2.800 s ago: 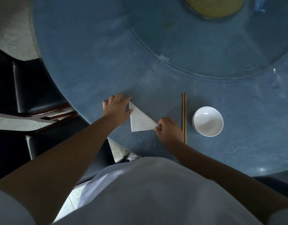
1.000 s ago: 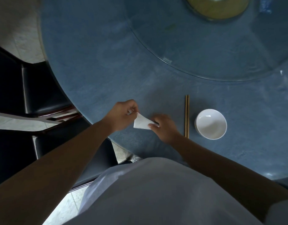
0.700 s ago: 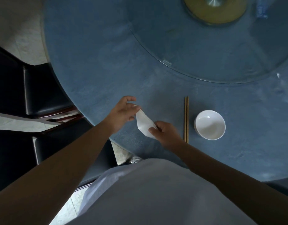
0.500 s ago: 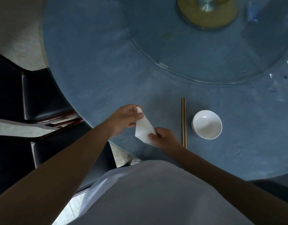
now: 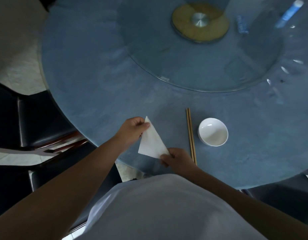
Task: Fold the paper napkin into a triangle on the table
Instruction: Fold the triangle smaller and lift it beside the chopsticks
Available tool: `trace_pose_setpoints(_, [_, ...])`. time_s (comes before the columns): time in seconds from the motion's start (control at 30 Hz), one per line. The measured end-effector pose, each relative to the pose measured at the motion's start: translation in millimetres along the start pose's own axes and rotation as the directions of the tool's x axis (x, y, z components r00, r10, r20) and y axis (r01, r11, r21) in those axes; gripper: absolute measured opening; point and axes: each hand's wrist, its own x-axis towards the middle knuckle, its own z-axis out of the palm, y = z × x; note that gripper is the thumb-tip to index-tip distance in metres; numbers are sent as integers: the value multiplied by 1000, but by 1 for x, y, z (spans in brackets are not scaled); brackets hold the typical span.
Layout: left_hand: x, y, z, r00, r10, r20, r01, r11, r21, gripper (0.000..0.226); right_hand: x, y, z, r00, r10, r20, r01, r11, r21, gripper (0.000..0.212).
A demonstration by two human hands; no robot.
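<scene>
The white paper napkin is folded into a narrow triangle, its point aimed away from me, over the near edge of the round blue table. My left hand pinches the upper tip between thumb and fingers. My right hand pinches the lower right corner. Whether the napkin rests on the table or is held just above it, I cannot tell.
A pair of wooden chopsticks lies to the right of the napkin, and a white bowl stands beyond them. A glass turntable covers the table's middle. Dark chairs stand at the left.
The napkin went from a wide triangle flat on the table to a smaller, narrower one. Both hands took hold of its ends and turned it so its point faces away.
</scene>
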Motion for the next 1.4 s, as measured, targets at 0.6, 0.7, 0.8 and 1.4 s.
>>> trace_pose_setpoints(0.6, [39, 1, 48, 996, -34, 79, 32, 999, 34, 23, -25, 24, -5, 949, 239, -206, -159, 925, 345, 20])
trace_pose_setpoints(0.7, [47, 0, 56, 995, -13, 99, 2, 993, 116, 23, -25, 27, -5, 936, 294, -196, -203, 901, 382, 22])
trace_pose_setpoints(0.8, [55, 0, 64, 993, 14, 120, -38, 978, 206, 21, -24, 32, -4, 922, 333, -195, -230, 880, 416, 26])
trace_pose_setpoints(1.4, [97, -3, 109, 971, 45, 233, -154, 867, 475, 12, -7, 69, -1, 785, 586, -203, -369, 705, 606, 29])
